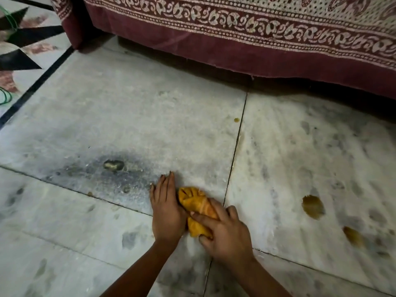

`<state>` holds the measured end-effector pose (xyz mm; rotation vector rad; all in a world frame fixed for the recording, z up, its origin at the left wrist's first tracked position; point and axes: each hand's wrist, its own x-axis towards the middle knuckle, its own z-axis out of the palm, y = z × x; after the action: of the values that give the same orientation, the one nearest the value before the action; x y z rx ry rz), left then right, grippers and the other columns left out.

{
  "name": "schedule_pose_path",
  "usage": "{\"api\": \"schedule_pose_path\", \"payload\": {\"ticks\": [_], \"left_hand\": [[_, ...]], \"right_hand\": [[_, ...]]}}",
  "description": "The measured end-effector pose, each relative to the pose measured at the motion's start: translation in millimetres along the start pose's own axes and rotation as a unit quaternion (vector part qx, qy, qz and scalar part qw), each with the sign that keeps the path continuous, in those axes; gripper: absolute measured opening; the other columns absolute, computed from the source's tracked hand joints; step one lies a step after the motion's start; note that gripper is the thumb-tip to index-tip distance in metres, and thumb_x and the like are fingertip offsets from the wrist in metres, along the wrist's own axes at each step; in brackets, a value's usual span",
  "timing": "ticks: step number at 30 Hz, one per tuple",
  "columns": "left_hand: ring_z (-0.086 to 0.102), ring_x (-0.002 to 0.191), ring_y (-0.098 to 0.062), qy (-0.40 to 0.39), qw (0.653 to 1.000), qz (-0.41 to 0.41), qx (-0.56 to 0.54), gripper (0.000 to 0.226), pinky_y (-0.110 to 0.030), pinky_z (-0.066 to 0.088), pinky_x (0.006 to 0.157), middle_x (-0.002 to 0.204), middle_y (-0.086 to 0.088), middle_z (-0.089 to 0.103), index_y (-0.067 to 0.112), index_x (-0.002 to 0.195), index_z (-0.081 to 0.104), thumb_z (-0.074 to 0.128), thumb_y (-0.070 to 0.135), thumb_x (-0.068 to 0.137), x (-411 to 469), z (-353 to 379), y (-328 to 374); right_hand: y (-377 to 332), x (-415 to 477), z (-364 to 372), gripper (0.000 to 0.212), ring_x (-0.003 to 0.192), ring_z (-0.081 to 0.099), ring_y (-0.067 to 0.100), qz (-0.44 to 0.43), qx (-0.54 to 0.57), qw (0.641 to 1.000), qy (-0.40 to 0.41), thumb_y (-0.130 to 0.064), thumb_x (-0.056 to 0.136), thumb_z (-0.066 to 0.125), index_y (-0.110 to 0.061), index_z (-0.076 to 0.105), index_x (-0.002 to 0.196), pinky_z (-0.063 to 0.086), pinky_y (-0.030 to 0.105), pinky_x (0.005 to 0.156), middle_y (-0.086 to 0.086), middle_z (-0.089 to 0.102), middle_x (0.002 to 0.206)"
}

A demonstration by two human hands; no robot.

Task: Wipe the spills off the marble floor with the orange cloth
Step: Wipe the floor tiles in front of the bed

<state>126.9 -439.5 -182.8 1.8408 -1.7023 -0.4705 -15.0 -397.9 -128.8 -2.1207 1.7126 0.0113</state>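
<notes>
R hand (225, 234) clamps fingers over the bunched orange cloth (197, 206), pinning it to the marble floor (128, 116). L hand (166, 209) lies flat, fingers together, touching cloth's left side. Cloth looks soft, light, wadded; prob best gripped on top of the wad. Brown spills (313, 207) well right of R hand, small drop (236, 119) ahead. Dark smudge (113, 165) left of L hand. Floor looks smooth, likely slick. Bed cover (235, 39) far ahead.

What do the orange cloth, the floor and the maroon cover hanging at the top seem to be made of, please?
Orange cloth: soft woven fabric, matte, bunched into folds under the right hand.
Floor: polished stone, probably marble, white with grey veining, laid in slabs with thin joints.
Maroon cover: printed textile, likely cotton, with a white leaf border and a limp hanging hem.
</notes>
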Motion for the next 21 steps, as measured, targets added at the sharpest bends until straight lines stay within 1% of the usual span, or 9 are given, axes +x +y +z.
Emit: {"api": "schedule_pose_path", "payload": {"ticks": [2,4,6,9,11,13,15,19,21], "left_hand": [[0.030,0.131,-0.024,0.000,1.000,0.006,0.002,0.061,-0.040,0.010,0.113,0.135,-0.020,0.049,0.000,0.136,0.039,0.030,0.012,0.077,1,0,0],[0.031,0.131,-0.024,0.003,1.000,0.011,0.010,0.061,-0.041,0.011,0.113,0.134,-0.019,0.050,0.001,0.136,0.038,0.030,0.009,0.076,1,1,-1],[0.030,0.131,-0.023,0.001,1.000,0.015,0.014,0.063,-0.041,0.010,0.114,0.134,-0.018,0.049,0.002,0.137,0.038,0.028,0.008,0.075,1,1,0],[0.028,0.131,-0.024,-0.006,0.999,0.029,0.017,0.062,-0.039,0.007,0.114,0.135,-0.018,0.049,0.003,0.136,0.039,0.027,0.010,0.076,0,-1,0],[0.028,0.131,-0.024,-0.012,0.999,0.029,0.020,0.061,-0.038,0.006,0.115,0.136,-0.017,0.048,0.003,0.135,0.040,0.026,0.010,0.076,0,-2,-1],[0.028,0.132,-0.025,-0.019,0.999,0.023,0.019,0.061,-0.037,0.005,0.115,0.137,-0.016,0.048,0.003,0.135,0.041,0.025,0.010,0.076,-1,-2,-1],[0.027,0.132,-0.024,-0.023,0.999,0.024,0.016,0.061,-0.037,0.005,0.115,0.137,-0.016,0.048,0.004,0.134,0.042,0.025,0.010,0.076,0,-3,1],[0.029,0.130,-0.027,-0.020,0.999,0.023,0.017,0.060,-0.038,0.006,0.114,0.135,-0.017,0.050,0.004,0.131,0.046,0.025,0.010,0.076,1,-2,2],[0.031,0.129,-0.028,-0.011,1.000,0.015,0.008,0.062,-0.040,0.010,0.112,0.133,-0.018,0.051,0.004,0.130,0.048,0.025,0.011,0.073,3,0,2]], "right_hand": [[6,17,-4,0.040,0.083,0.058,0.022,-0.012,-0.007,1.000,0.028,-0.055,0.062,0.052,-0.055,0.064,0.100,0.048,0.025,0.044,-0.011,0.058,0.119],[13,50,-15,0.037,0.100,0.052,0.028,-0.018,-0.027,0.998,0.045,-0.051,0.075,0.058,-0.057,0.058,0.111,0.050,0.030,0.062,-0.010,0.049,0.131],[23,91,-30,0.037,0.110,0.043,0.030,0.036,-0.008,0.997,0.070,-0.051,0.084,0.057,-0.056,0.051,0.120,0.046,0.034,0.078,-0.009,0.040,0.137],[45,134,-56,0.039,0.112,0.043,0.033,0.157,0.026,0.983,0.089,-0.047,0.086,0.057,-0.048,0.053,0.125,0.044,0.037,0.085,0.000,0.039,0.134],[67,136,-64,0.044,0.113,0.044,0.036,0.226,0.045,0.968,0.095,-0.047,0.086,0.058,-0.042,0.051,0.129,0.044,0.039,0.087,0.003,0.038,0.136],[88,112,-65,0.048,0.112,0.045,0.038,0.288,0.046,0.951,0.104,-0.048,0.087,0.057,-0.041,0.047,0.133,0.043,0.041,0.088,0.004,0.037,0.137],[98,74,-66,0.051,0.111,0.045,0.038,0.317,0.042,0.940,0.117,-0.048,0.088,0.055,-0.043,0.040,0.136,0.043,0.041,0.086,0.004,0.034,0.139],[75,-3,-33,0.058,0.106,0.046,0.031,0.270,-0.013,0.960,0.076,-0.049,0.087,0.047,-0.048,0.027,0.141,0.047,0.035,0.073,0.004,0.029,0.143],[34,-35,-8,0.064,0.091,0.057,0.031,0.215,0.006,0.975,0.065,-0.057,0.070,0.048,-0.050,0.037,0.132,0.053,0.035,0.055,0.005,0.045,0.135]]}}
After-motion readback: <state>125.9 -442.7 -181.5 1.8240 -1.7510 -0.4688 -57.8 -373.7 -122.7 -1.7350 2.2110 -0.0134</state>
